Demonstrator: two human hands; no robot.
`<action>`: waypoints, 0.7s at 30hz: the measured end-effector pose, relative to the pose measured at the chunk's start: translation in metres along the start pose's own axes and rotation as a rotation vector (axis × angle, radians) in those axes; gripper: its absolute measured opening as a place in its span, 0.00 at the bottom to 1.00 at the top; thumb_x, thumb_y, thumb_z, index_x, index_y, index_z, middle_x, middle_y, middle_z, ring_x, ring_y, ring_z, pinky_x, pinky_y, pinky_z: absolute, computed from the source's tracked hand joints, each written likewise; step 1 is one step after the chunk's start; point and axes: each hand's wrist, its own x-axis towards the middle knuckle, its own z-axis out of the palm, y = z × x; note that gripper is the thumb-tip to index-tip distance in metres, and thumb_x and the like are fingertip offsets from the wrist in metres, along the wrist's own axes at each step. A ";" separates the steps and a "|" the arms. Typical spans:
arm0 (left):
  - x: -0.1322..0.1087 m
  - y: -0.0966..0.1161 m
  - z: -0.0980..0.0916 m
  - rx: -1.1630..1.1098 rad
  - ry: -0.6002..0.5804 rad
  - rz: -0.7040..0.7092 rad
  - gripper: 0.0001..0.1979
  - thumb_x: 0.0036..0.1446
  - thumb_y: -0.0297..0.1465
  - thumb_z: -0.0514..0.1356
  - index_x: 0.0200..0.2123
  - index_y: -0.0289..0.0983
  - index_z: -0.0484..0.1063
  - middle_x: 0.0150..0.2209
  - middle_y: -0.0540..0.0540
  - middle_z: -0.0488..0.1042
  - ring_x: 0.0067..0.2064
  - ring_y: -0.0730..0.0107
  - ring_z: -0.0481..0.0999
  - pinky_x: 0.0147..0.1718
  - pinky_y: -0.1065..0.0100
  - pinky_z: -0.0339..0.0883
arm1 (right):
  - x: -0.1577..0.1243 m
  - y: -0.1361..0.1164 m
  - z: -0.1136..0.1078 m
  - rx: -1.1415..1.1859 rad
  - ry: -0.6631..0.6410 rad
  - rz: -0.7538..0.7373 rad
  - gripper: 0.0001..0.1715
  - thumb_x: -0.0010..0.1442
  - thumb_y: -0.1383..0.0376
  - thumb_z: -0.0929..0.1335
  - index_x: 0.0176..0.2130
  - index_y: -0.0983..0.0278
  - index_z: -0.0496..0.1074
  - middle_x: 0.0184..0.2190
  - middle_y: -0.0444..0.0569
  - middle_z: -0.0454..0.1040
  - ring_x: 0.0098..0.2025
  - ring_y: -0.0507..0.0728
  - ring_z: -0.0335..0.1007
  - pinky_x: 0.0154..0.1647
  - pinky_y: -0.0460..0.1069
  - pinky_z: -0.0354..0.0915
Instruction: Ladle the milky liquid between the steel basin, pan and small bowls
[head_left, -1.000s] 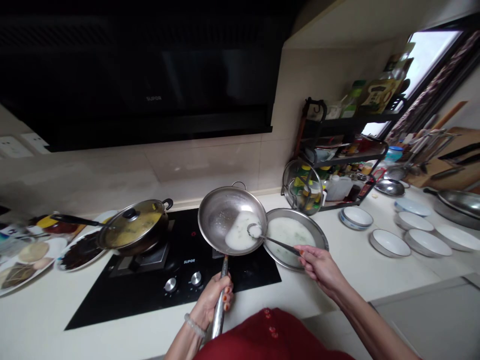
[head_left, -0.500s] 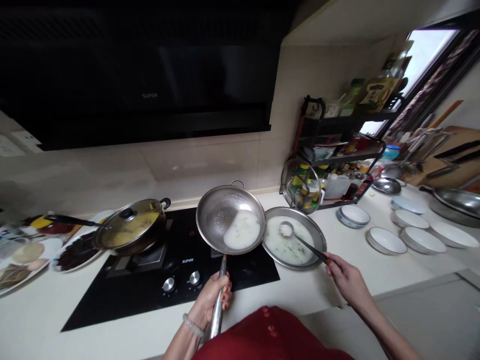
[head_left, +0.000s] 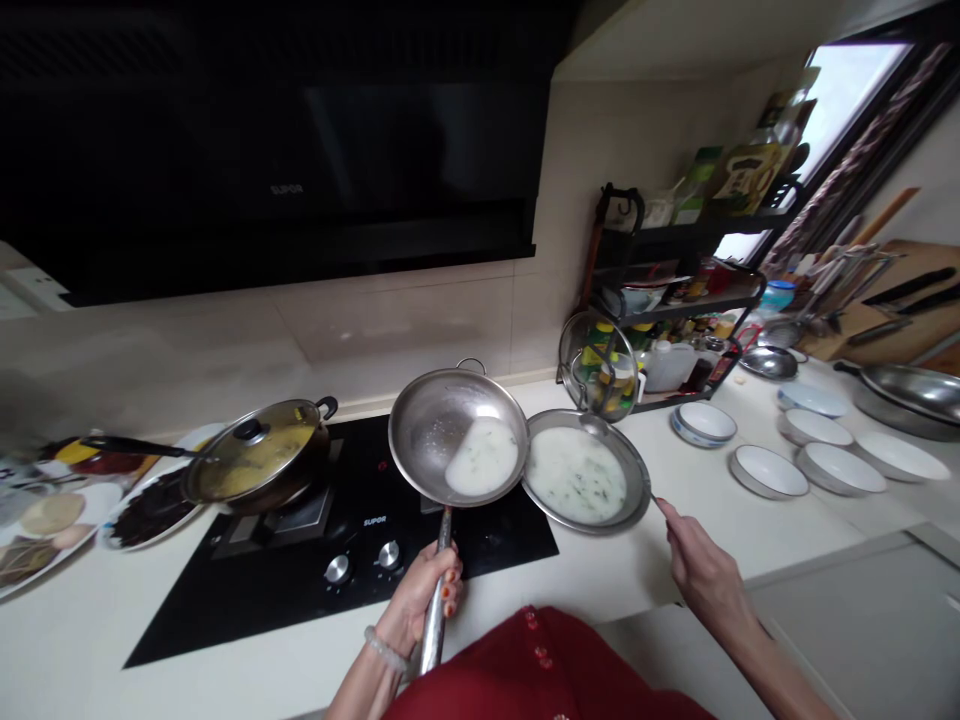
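My left hand (head_left: 426, 592) is closed round the metal handle of a steel wok (head_left: 420, 420). A pool of white soup (head_left: 484, 458) with green bits lies in the wok's right side. Directly right of the wok stands a steel basin (head_left: 639, 485), its rim touching or nearly touching the wok. More white soup with green flecks (head_left: 577, 475) fills the basin, lying toward its left side. My right hand (head_left: 705, 565) has its thumb and fingers pinched at the basin's near right rim. The ladle's grey bowl (head_left: 592, 426) appears to rest against the basin's far edge.
A lidded pan (head_left: 255, 465) sits on the left of the black stove (head_left: 450, 560). Plates of food stand farther left. White bowls (head_left: 769, 470) are spread on the right counter. Behind the basin are a glass lid (head_left: 600, 365) and a black rack (head_left: 690, 310) of bottles.
My right hand has let go of the ladle's handle and moved to the basin's rim. The ladle has shifted to the far edge. The soup in the basin now lies more to the left.
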 end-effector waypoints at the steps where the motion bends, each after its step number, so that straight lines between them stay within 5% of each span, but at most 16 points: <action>1: 0.000 0.000 0.000 -0.001 0.001 -0.006 0.19 0.40 0.35 0.65 0.29 0.40 0.57 0.17 0.60 0.56 0.14 0.84 0.52 0.11 0.79 0.48 | 0.001 -0.001 0.004 0.079 -0.019 0.123 0.19 0.58 0.66 0.60 0.47 0.65 0.70 0.28 0.49 0.74 0.29 0.56 0.72 0.32 0.49 0.67; 6: 0.000 0.000 0.000 0.014 0.011 -0.009 0.16 0.42 0.34 0.64 0.29 0.39 0.57 0.16 0.60 0.56 0.14 0.84 0.52 0.10 0.79 0.48 | 0.011 -0.020 0.015 0.615 -0.057 0.835 0.21 0.51 0.59 0.64 0.42 0.69 0.71 0.17 0.42 0.67 0.16 0.51 0.58 0.15 0.46 0.56; 9: 0.000 0.001 0.001 0.024 0.022 -0.007 0.15 0.43 0.33 0.63 0.29 0.39 0.57 0.17 0.60 0.57 0.14 0.84 0.52 0.11 0.79 0.48 | 0.022 -0.040 0.016 0.820 -0.071 0.928 0.28 0.49 0.57 0.67 0.46 0.71 0.69 0.19 0.42 0.67 0.16 0.49 0.57 0.15 0.45 0.54; 14: 0.001 0.001 0.001 0.026 0.019 -0.007 0.16 0.41 0.34 0.63 0.29 0.39 0.57 0.17 0.60 0.57 0.14 0.84 0.51 0.11 0.78 0.48 | 0.040 -0.064 0.033 0.564 -0.183 0.431 0.22 0.58 0.58 0.61 0.45 0.69 0.72 0.21 0.47 0.72 0.23 0.55 0.68 0.26 0.50 0.68; 18: 0.002 0.001 0.001 0.031 0.025 -0.005 0.16 0.40 0.33 0.63 0.29 0.39 0.57 0.17 0.59 0.58 0.14 0.84 0.51 0.10 0.78 0.48 | 0.053 -0.072 0.063 0.258 -0.173 -0.046 0.23 0.61 0.68 0.57 0.50 0.68 0.71 0.34 0.57 0.77 0.37 0.60 0.75 0.40 0.54 0.71; 21: 0.003 0.000 0.001 0.029 0.022 -0.007 0.16 0.39 0.34 0.63 0.29 0.39 0.58 0.17 0.59 0.58 0.14 0.84 0.51 0.10 0.78 0.48 | 0.060 -0.077 0.081 0.060 -0.246 -0.193 0.29 0.56 0.76 0.55 0.54 0.72 0.68 0.40 0.62 0.76 0.39 0.61 0.75 0.40 0.54 0.71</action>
